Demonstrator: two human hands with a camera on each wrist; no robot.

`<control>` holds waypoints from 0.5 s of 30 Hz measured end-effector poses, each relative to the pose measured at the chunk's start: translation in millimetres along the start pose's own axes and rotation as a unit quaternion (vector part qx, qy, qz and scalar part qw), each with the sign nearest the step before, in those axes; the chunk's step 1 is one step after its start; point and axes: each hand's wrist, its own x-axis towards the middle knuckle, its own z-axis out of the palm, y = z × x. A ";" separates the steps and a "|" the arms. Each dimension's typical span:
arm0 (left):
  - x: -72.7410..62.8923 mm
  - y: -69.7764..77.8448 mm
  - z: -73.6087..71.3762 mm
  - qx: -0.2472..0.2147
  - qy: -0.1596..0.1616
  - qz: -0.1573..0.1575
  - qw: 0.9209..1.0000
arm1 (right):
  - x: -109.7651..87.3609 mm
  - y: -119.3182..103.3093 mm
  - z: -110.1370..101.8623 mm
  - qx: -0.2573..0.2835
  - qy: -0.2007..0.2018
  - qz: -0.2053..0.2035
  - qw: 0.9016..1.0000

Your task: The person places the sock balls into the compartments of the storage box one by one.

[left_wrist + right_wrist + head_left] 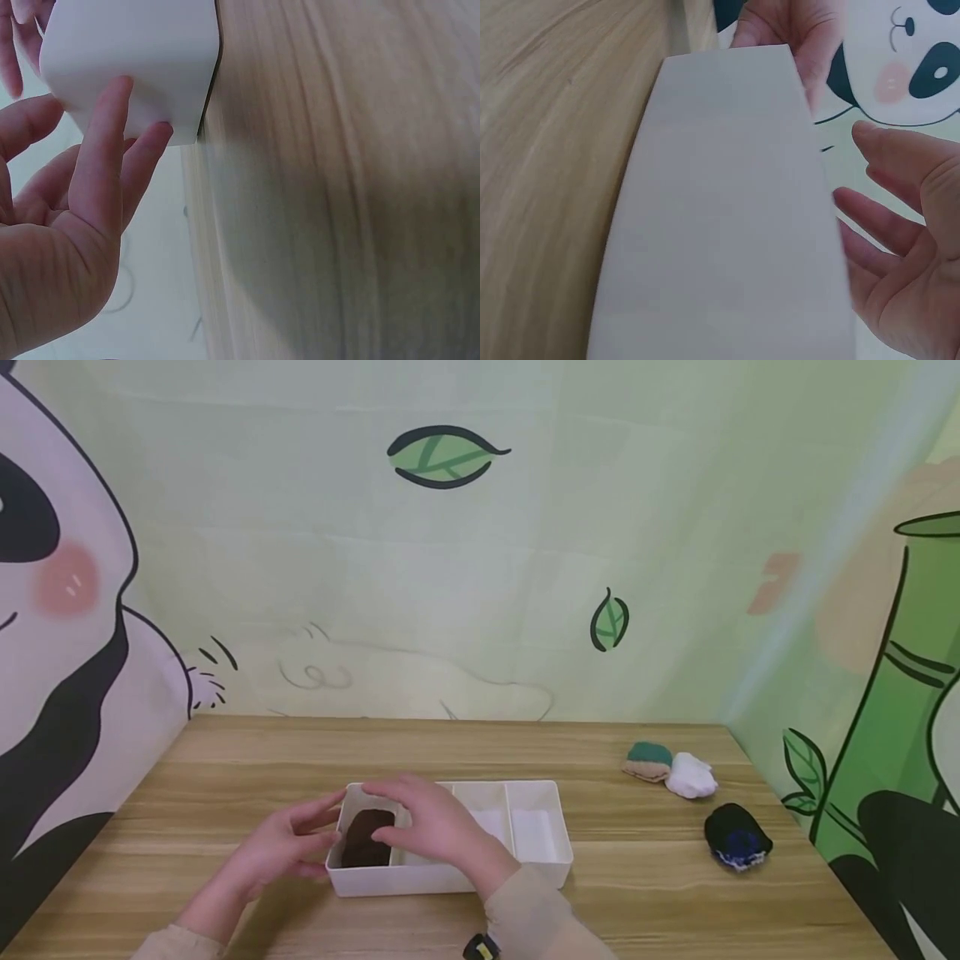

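Head view: white box (405, 882) at lower centre of the frame, flat on wood-look table (660, 893), split by dividers into a row of compartments. Brown bundle (365, 839) in the leftmost compartment, below the rim on the near side. Left hand (288, 842) at the box's left end, fingers loosely spread, not gripping; in left wrist view, fingertips touching the smooth end wall at upper left of the frame. Right hand (431, 822) above the box's left half, thumb beside the brown bundle, fingers reaching toward the far left corner, loosely bent, not gripping; thumb contact with the bundle hard to tell. In right wrist view, long outer box wall down the middle of the frame, right hand along the right edge, left hand at the top beyond the far end. Beige sleeves (536, 914) on both arms, dark wrist device (481, 947) at bottom centre. Right of the box in head view: green-and-tan bundle (648, 762) touching white bundle (691, 776), black bundle (738, 835) with blue markings lower down, near the table's right edge. Behind: pale green backdrop (300, 485) with panda at left, leaves at top centre and right of centre, bamboo at far right.
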 end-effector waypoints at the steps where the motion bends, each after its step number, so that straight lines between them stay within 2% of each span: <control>1: 0.0 0.0 0.1 0.000 0.000 -0.001 1.000 | -2.6 -0.2 -2.0 0.003 0.002 -0.003 1.000; 5: 0.1 -0.4 0.1 0.002 0.003 -0.002 1.000 | -12.9 -0.1 -10.5 0.009 0.012 -0.018 1.000; 15: -0.1 -0.2 1.0 0.007 0.007 0.000 1.000 | -46.6 7.8 -31.5 0.027 0.049 -0.024 0.998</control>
